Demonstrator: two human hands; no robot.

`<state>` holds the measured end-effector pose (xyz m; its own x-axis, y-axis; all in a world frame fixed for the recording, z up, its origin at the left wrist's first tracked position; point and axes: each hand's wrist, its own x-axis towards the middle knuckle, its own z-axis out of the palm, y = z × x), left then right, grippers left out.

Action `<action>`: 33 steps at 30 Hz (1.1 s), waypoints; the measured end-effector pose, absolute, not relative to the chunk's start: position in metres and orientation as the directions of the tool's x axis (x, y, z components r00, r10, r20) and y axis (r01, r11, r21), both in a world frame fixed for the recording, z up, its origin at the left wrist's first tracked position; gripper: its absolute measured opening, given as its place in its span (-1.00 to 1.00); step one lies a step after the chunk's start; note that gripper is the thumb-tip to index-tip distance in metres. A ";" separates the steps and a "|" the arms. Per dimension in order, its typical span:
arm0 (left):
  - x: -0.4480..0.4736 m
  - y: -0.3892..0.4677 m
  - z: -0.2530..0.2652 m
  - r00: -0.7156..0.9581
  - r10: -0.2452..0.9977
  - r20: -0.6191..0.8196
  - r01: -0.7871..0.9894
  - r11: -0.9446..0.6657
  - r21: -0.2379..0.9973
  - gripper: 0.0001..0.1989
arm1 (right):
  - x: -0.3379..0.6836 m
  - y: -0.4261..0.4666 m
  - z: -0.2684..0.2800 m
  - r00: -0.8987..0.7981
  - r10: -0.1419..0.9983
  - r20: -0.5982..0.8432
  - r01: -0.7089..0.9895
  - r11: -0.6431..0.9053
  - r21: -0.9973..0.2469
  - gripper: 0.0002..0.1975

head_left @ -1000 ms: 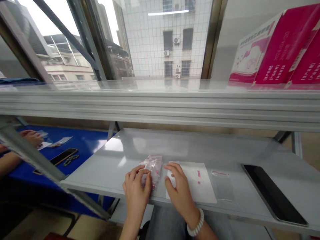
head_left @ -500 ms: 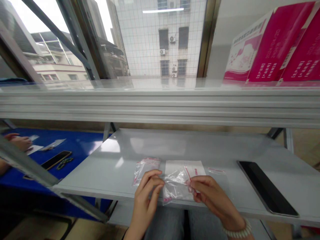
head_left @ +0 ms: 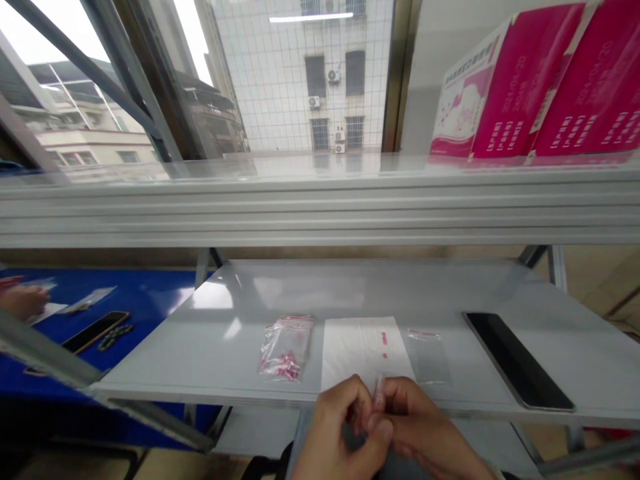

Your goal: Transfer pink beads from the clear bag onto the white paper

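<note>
My left hand [head_left: 345, 427] and my right hand [head_left: 417, 423] meet at the shelf's front edge, fingers closed. Between their fingertips is a gathered see-through zip bag [head_left: 379, 390], mostly hidden by the fingers. Just beyond lies a white sheet of paper [head_left: 353, 347] with a few small pink pieces [head_left: 385, 339] on its right side. To the left, a small stack of zip bags [head_left: 287, 347] has pink bits showing inside. Right of the paper, a flat see-through zip bag [head_left: 431, 360] with a red seal line rests on the shelf.
A dark-screened phone or tablet [head_left: 517, 360] lies at right on the grey shelf [head_left: 320, 287]. Pink boxes [head_left: 520, 100] stand on the upper shelf [head_left: 300, 213]. On the blue table [head_left: 155, 313], another person's hand [head_left: 25, 300] is beside a phone [head_left: 95, 333] and a bracelet [head_left: 115, 338].
Both hands have moved down towards me and come together. The bag, spread between them over the paper before, is now bunched up, and the paper and left stack are uncovered.
</note>
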<state>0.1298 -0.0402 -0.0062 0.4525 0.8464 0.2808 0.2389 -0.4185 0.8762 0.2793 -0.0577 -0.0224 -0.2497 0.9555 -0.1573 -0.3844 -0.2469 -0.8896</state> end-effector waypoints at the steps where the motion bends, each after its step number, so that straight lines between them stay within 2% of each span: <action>1: 0.131 -0.041 -0.008 0.464 0.855 0.231 0.263 -0.382 0.886 -0.77 | 0.278 -0.058 -0.022 -0.252 0.958 -0.137 -0.367 -0.226 -0.902 -0.61; 6: 0.134 -0.037 -0.010 0.464 0.877 0.127 0.327 -0.302 0.895 -0.63 | 0.282 -0.056 -0.025 -0.375 0.921 -0.111 -0.234 -0.210 -0.949 -0.58; 10: 0.133 -0.034 -0.007 0.477 0.871 0.114 0.330 -0.298 0.896 -0.65 | 0.289 -0.053 -0.031 -0.421 0.904 -0.075 -0.304 -0.219 -0.927 -0.58; 13: 0.134 -0.034 -0.008 0.475 0.873 0.115 0.367 -0.315 0.875 -0.68 | 0.287 -0.050 -0.031 -0.312 0.946 -0.088 -0.221 -0.163 -0.961 -0.64; 16: 0.134 -0.034 -0.014 0.435 0.880 0.189 0.412 -0.381 0.828 -0.75 | 0.280 -0.049 -0.025 -0.076 0.997 0.034 0.040 0.037 -0.999 -0.70; 18: 0.134 -0.034 -0.019 0.389 0.884 0.261 0.442 -0.427 0.789 -0.78 | 0.275 -0.050 -0.020 0.046 0.992 0.114 0.186 0.104 -0.977 -0.75; 22: 0.126 -0.031 -0.021 0.258 0.877 0.405 0.494 -0.480 0.725 -0.74 | 0.275 -0.052 -0.012 0.151 0.980 0.132 0.342 0.074 -0.937 -0.81; 25: 0.119 -0.028 -0.020 0.285 0.819 0.498 0.399 -0.574 0.715 -0.80 | 0.279 -0.053 -0.007 0.114 0.990 0.083 0.342 0.040 -0.939 -0.84; 26: 0.117 -0.027 -0.021 0.332 0.787 0.520 0.350 -0.615 0.707 -0.74 | 0.280 -0.053 -0.006 0.083 0.995 0.063 0.329 0.033 -0.944 -0.85; 28: 0.115 -0.027 -0.022 0.449 0.730 0.515 0.280 -0.663 0.694 -0.17 | 0.283 -0.053 -0.003 0.021 0.999 0.033 0.307 0.025 -0.951 -0.88; 29: 0.116 -0.026 -0.023 0.501 0.714 0.488 0.266 -0.664 0.698 0.02 | 0.284 -0.053 -0.002 -0.002 1.000 0.026 0.305 0.025 -0.952 -0.88; 30: 0.117 -0.026 -0.024 0.534 0.712 0.455 0.261 -0.651 0.713 0.06 | 0.285 -0.053 -0.002 -0.014 1.000 0.022 0.308 0.026 -0.951 -0.89; 33: 0.121 -0.024 -0.025 0.534 0.743 0.404 0.223 -0.585 0.780 -0.20 | 0.288 -0.052 -0.004 -0.016 1.000 0.018 0.338 0.023 -0.941 -0.88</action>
